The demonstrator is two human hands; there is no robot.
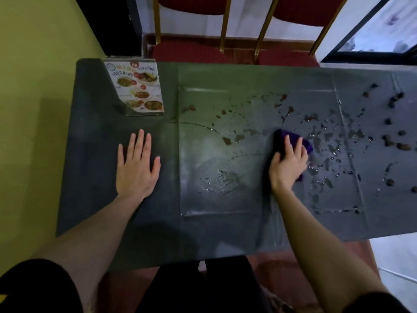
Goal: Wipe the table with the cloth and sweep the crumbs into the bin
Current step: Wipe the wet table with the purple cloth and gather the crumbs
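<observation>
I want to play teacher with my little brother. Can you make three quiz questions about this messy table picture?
1. True or false: the left hand holds the cloth.
2. Which side of the table has the most crumbs? A) near the menu card B) the far right C) under the left hand
3. What colour is the cloth?

Key:
1. False. The left hand lies flat and empty; the right hand presses the cloth.
2. B.
3. Purple.
</observation>
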